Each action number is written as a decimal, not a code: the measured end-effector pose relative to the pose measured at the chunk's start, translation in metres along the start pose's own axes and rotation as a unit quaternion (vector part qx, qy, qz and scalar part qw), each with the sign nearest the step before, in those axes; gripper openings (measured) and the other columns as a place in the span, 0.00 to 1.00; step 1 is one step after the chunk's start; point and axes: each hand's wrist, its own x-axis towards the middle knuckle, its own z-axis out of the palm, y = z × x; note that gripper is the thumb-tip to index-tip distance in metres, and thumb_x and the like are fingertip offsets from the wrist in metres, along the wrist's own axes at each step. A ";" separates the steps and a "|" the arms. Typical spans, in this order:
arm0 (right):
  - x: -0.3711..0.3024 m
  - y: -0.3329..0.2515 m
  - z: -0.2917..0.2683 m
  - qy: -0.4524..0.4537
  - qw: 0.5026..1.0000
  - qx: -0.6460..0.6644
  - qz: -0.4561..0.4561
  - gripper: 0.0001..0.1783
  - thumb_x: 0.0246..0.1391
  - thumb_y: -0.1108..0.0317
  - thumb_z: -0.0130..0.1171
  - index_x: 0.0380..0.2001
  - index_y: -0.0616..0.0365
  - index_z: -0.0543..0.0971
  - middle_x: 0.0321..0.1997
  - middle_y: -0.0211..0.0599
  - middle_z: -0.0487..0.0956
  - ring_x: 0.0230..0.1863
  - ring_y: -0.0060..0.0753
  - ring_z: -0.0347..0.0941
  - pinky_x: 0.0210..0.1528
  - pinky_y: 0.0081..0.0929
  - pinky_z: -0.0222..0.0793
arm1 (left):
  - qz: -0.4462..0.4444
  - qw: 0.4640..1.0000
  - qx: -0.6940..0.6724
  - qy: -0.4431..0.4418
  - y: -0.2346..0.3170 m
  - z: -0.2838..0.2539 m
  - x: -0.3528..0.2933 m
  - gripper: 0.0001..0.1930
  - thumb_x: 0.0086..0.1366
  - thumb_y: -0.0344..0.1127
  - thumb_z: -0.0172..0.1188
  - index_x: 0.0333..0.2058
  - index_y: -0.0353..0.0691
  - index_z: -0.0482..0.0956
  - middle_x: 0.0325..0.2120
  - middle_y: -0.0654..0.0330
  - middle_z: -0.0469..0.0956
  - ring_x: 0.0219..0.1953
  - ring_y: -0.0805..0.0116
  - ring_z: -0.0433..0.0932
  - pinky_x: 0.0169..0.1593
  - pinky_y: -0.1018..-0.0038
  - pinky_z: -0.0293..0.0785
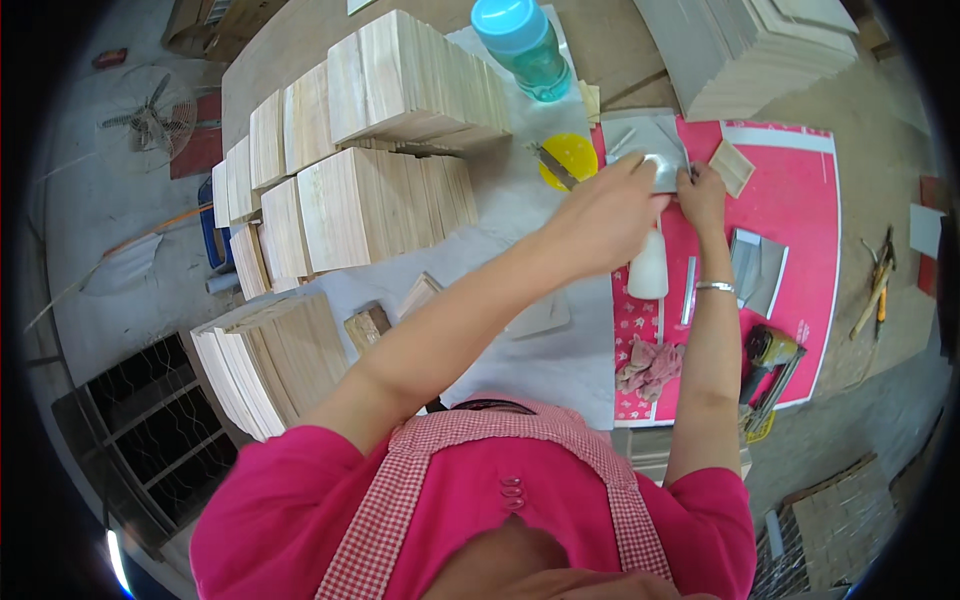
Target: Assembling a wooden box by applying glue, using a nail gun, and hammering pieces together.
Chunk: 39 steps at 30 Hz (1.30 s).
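Observation:
At the far end of the pink work mat, both my hands are close together at a grey, shiny flat piece (655, 143) with raised edges. My left hand (622, 208) is closed over its near left side; what its fingers grip is hidden. The fingertips of my right hand (703, 192) pinch the right edge of the grey piece. A small pale wooden tray-like piece (733, 166) lies just right of that hand. Below my left hand is a white squeeze bottle (648, 270), its tip close to the fingers.
Stacks of pale wooden boards (390, 205) fill the left; more panels (760, 60) stand far right. A blue bottle (525, 50) and a yellow disc (570, 160) with a blade are beyond. Grey metal pieces (760, 272), a pink rag (650, 368) and a nail gun (772, 352) lie nearer.

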 end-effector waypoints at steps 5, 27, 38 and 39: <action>0.001 0.015 0.008 0.001 1.000 -0.010 -0.009 0.12 0.54 0.68 0.56 0.24 0.68 0.76 0.18 0.52 0.77 0.21 0.46 0.78 0.27 0.38 0.71 | -0.056 0.967 0.214 -0.124 -0.076 0.088 0.108 0.32 0.62 0.39 0.56 0.57 0.18 0.62 0.59 0.30 0.61 0.64 0.31 0.57 0.66 0.54 0.59; 0.004 0.014 -0.010 -0.127 0.989 0.013 -0.076 0.11 0.57 0.68 0.56 0.35 0.68 0.76 0.26 0.59 0.77 0.28 0.58 0.75 0.33 0.44 0.69 | -0.116 0.888 0.398 -0.199 -0.069 0.066 0.110 0.34 0.59 0.41 0.57 0.59 0.24 0.65 0.54 0.44 0.72 0.57 0.52 0.67 0.55 0.61 0.61; 0.023 -0.006 -0.015 -0.157 0.966 -0.183 -0.092 0.20 0.53 0.59 0.63 0.37 0.68 0.78 0.31 0.59 0.80 0.36 0.59 0.78 0.41 0.46 0.72 | -0.085 0.868 0.433 -0.226 -0.080 0.060 0.114 0.40 0.54 0.59 0.64 0.57 0.32 0.71 0.54 0.53 0.74 0.58 0.57 0.67 0.56 0.60 0.60; 0.023 -0.010 -0.019 -0.171 0.969 -0.157 -0.087 0.22 0.52 0.58 0.64 0.37 0.69 0.78 0.30 0.56 0.80 0.34 0.56 0.78 0.40 0.44 0.72 | -0.084 0.867 0.438 -0.224 -0.080 0.058 0.114 0.42 0.53 0.61 0.64 0.57 0.32 0.71 0.54 0.52 0.74 0.58 0.56 0.67 0.56 0.59 0.60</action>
